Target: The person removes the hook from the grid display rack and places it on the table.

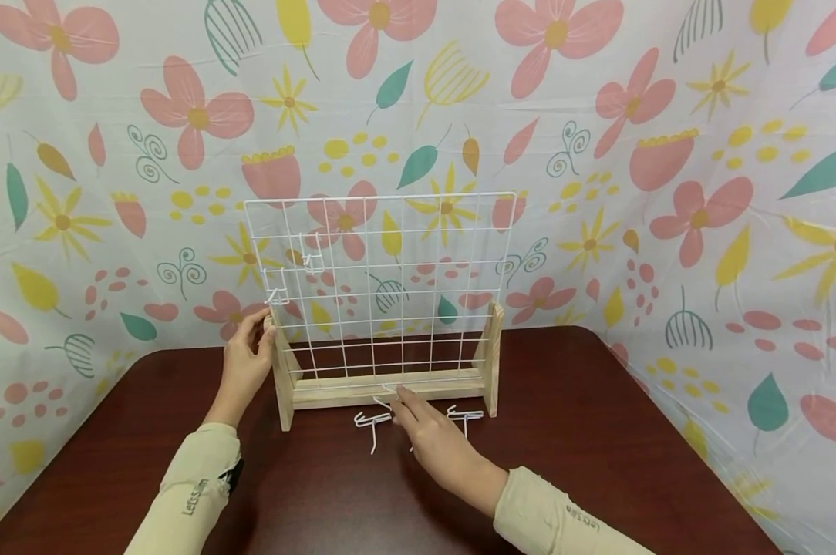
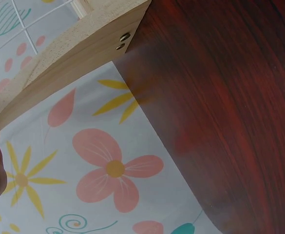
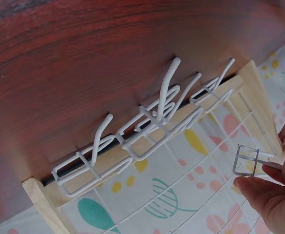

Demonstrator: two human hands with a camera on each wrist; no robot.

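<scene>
Left hand: The left hand [image 1: 246, 358] gripped the upper end of the left side post [image 1: 281, 378], with its fingers bent around the wood.
Right hand: The right hand [image 1: 428, 435] was pinching one white hook, the held hook [image 3: 247, 159], between the thumb and the fingers; the square frame of this hook stuck out beyond the fingertips.
Held hook: It was near the low front part of the wire grid [image 1: 402, 293]; whether it touched the wires, I cannot tell.
Loose hooks: On the table [image 1: 564, 462], in front of the stand, lay a loose hook [image 1: 372, 421] on one side of the right hand and a second loose hook [image 1: 465, 415] on the other side. The right wrist view showed more white wire between these two, overlapped.
Hung hooks: Two white hooks were on the grid, a lower hook [image 1: 276, 296] at its left edge and an upper hook [image 1: 312, 263] a little to the right.
Stand: The light wooden stand had also a right side post [image 1: 494, 358] and a bottom rail [image 1: 335, 395]; the grid stood upright between the posts. Two screws [image 2: 125, 37] showed low on the left post.
Backdrop: A flowered cloth [image 1: 460, 100] hung behind the dark red-brown table.
Sleeves: Both sleeves [image 1: 196, 478] were cream, with dark letters.
</scene>
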